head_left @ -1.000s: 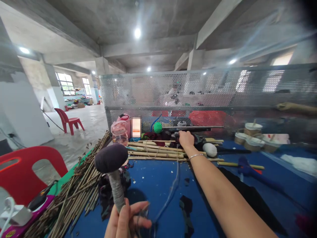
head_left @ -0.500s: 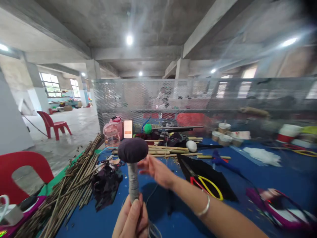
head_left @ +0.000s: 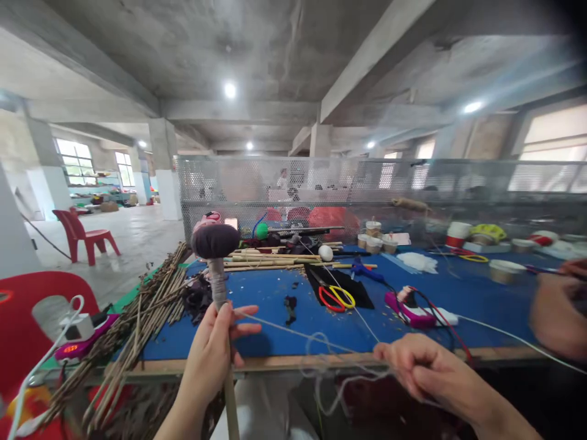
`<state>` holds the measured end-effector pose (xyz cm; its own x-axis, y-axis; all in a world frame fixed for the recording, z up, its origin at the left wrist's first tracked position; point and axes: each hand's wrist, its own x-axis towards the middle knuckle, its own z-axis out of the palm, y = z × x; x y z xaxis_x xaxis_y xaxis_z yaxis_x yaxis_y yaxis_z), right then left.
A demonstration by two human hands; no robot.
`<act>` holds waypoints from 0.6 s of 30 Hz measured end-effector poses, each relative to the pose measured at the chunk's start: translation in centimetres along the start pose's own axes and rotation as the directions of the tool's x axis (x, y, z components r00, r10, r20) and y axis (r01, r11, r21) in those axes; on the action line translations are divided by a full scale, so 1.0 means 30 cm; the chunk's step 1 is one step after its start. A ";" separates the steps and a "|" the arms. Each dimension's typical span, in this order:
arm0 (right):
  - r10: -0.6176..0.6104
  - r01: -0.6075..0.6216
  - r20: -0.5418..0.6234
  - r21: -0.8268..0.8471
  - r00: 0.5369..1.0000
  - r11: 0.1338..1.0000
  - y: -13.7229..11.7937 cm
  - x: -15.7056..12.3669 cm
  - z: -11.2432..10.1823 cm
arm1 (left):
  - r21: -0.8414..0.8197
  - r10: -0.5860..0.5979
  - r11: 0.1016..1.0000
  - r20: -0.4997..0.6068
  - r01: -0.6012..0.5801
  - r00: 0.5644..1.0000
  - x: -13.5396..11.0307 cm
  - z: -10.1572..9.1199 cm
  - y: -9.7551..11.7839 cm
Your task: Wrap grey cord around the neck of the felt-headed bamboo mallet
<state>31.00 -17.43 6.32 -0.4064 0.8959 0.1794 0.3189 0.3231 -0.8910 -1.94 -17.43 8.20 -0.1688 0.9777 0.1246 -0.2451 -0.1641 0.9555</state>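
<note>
My left hand grips a stick upright, thumb against it and some fingers stretched out to the right. A dark, rounded cloth-covered head tops the stick, and grey string is wound round the neck below it. From there a strand of grey string runs right to my right hand, whose fingers are closed on it. Loose loops of the string hang between the hands in front of the table edge. A second strand rises from near my right hand toward the back of the table.
Scissors with red and yellow handles lie on black cloth. Dry stems are piled at left beside a purple power strip. A blue glue gun, a white ball and bamboo sticks lie farther back. Another person's hand is at right.
My right hand has moved from beside the dark head down to the right, drawing the string out. My left hand and the stick sit further left. The view has shifted right.
</note>
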 end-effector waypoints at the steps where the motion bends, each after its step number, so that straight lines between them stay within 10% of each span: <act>1: 0.021 -0.019 0.024 -0.089 0.999 0.996 0.020 0.000 -0.015 | 0.023 0.024 0.999 0.002 -0.024 1.000 0.009 -0.009 -0.009; 4: 0.069 -0.128 -0.177 -0.350 0.982 0.928 0.047 0.036 -0.021 | 0.114 0.069 0.991 -0.010 -0.068 0.998 0.025 -0.024 -0.046; 7: 0.008 -0.100 -0.397 -0.214 0.918 0.972 0.029 0.096 0.052 | 0.128 0.034 0.991 0.098 -0.046 0.995 0.017 0.001 -0.091; 14: -0.153 0.126 0.013 0.495 0.988 0.860 0.023 0.311 0.410 | 0.340 0.136 0.898 0.387 -0.278 0.912 0.057 0.119 -0.166; 18: 0.009 -0.024 0.034 0.458 0.999 0.889 0.047 0.441 0.462 | 0.362 0.088 0.917 0.228 -0.168 0.970 0.181 0.112 -0.195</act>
<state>14.22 -9.36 1.64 -0.4324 0.8879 0.1569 -0.0989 0.1262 -0.9871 1.78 -10.71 4.19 0.0323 0.9635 0.2656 0.1488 -0.2674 0.9520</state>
